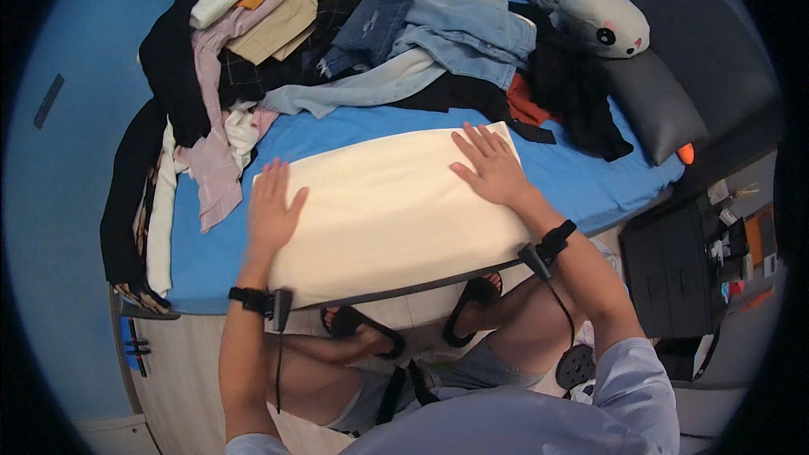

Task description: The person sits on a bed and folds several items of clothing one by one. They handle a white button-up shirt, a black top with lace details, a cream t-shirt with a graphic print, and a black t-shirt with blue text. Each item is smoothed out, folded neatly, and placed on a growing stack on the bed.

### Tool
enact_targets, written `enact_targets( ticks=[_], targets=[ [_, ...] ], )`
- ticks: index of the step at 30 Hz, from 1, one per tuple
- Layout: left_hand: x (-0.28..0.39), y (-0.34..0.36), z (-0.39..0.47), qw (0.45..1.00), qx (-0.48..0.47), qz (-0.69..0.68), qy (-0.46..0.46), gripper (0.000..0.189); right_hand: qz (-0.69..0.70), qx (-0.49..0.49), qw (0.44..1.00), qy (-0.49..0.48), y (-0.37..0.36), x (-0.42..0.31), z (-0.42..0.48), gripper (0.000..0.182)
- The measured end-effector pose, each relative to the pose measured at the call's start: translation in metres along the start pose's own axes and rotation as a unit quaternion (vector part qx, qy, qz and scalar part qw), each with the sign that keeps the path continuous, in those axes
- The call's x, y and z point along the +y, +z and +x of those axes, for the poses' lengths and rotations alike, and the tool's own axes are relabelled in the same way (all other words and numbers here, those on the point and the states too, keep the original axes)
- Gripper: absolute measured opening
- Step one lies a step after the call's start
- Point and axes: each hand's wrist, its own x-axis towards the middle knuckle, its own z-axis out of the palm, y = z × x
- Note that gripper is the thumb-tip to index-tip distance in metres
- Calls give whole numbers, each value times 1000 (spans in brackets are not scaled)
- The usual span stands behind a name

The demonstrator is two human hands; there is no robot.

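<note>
A cream-coloured cloth (pixel 392 208) lies flat as a smooth rectangle at the front edge of the bed, over a blue sheet (pixel 572 193). My left hand (pixel 273 205) is at the cloth's left edge with its palm down, thumb spread from the fingers, slightly blurred. At the far right corner, my right hand (pixel 490 161) rests palm down on the cloth with its fingers spread. Neither hand grasps anything. Each wrist wears a black strap with a small device and a cable.
Heaped clothes lie across the far side, among them a light denim garment (pixel 464 25), dark jeans (pixel 385 12) and a pink striped garment (pixel 218 170). A plush toy (pixel 603 22) and grey cushion (pixel 654 104) sit at far right. A black cabinet (pixel 663 272) stands right of the bed.
</note>
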Motion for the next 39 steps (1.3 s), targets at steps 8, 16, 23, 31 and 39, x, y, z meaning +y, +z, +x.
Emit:
enact_targets(
  ticks=[8, 16, 23, 31, 39],
  targets=[
    [-30, -8, -3, 998, -34, -33, -36, 72, 23, -9, 999, 48, -2, 45, -6, 74],
    [-17, -31, 5, 997, -40, -31, -52, 69, 146, 224, 963, 21, -17, 65, 7, 33],
    [35, -41, 29, 987, -58, -146, 10, 66, 141, 302, 931, 149, -4, 124, 31, 29],
    [53, -6, 34, 991, -80, -76, 72, 72, 93, 266, 939, 196, 22, 145, 51, 24],
    [50, -14, 35, 986, -106, -105, 70, 71, 263, 385, 822, 327, 5, 166, 43, 15]
  ],
)
